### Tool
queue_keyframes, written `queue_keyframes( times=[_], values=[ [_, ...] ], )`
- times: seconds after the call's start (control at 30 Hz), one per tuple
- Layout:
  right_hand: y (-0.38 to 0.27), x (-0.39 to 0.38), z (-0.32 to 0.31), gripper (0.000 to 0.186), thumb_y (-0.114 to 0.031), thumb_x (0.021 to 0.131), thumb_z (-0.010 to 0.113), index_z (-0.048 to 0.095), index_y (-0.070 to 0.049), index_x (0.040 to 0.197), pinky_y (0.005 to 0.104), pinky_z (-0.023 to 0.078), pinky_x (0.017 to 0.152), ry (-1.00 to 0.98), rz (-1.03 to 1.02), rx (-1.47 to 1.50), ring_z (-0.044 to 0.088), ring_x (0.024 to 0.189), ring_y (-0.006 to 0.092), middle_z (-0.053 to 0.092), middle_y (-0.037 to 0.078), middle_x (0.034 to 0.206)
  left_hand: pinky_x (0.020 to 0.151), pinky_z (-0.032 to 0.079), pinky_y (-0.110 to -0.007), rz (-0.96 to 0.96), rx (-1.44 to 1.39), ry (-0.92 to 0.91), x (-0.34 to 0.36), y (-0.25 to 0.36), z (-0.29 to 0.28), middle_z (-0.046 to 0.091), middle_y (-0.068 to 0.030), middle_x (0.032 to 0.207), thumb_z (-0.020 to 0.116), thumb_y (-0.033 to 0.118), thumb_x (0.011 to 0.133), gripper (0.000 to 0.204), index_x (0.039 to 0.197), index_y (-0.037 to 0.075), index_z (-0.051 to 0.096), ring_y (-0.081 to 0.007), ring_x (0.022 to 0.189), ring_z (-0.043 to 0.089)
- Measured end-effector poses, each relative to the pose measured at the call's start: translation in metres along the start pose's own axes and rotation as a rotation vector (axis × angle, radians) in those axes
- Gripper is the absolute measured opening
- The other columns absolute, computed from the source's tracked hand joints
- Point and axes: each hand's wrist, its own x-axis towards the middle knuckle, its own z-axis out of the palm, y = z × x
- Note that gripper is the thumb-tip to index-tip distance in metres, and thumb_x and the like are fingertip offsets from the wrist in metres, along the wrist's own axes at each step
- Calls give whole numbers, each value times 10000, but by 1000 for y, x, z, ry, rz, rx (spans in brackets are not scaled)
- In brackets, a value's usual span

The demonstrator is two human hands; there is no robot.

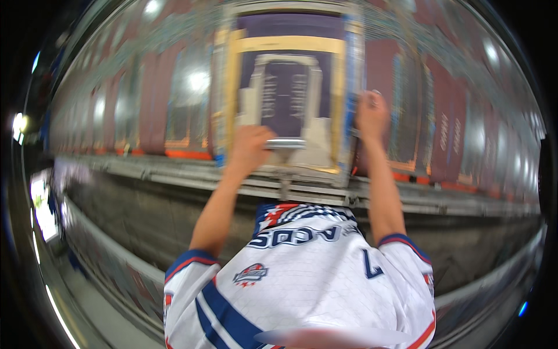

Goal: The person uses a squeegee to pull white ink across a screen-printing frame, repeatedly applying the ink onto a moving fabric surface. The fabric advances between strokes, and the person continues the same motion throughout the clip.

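In front of me lies a rectangular printing screen, its dark purple middle edged with yellowish and pale tape and bearing two lines of lettering. Near its close end, my left hand is closed at the left end of a short silver bar lying crosswise over the screen. At the screen's right side, beside blue tape, my right hand is curled with its fingers drawn in. Motion blur hides what those fingers hold, if anything.
A long table carries dark maroon panels on both sides of the screen, several with lettering. Shiny grey surfaces lie between them. A metal rail runs along the near edge. To the left is a walkway with bright lights.
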Motion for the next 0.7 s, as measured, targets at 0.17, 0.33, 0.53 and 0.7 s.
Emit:
queue_keyframes(
  times=[0.17,0.33,0.53,0.7],
  values=[
    [-32,-31,84,213,-245,949,632,680,-64,1051,439,537,761,103,-204,299,718,809,347,725,173,920,784,438,-407,-110,160,-119,-35,-63,-39,688,-28,869,836,88,644,253,861,114,709,-261,857,632],
    [-37,-42,86,230,-299,956,644,694,-89,1035,383,493,646,62,-104,341,671,684,245,696,109,774,787,426,-404,-58,161,-109,-37,-70,-41,681,-22,878,821,92,675,224,863,115,704,-262,837,615],
    [-21,-28,98,230,-285,960,630,681,-76,1042,406,509,657,175,-198,300,703,731,302,698,153,805,788,424,-406,-57,162,-167,-24,-72,-38,672,-25,874,818,104,689,209,863,105,702,-269,856,608],
    [-24,-35,105,201,-252,983,599,639,-71,1062,466,507,650,65,-83,305,686,724,403,676,209,796,810,436,-413,-71,169,-198,-23,-68,-46,675,-60,888,814,71,674,234,877,75,698,-298,886,608]
  ],
)
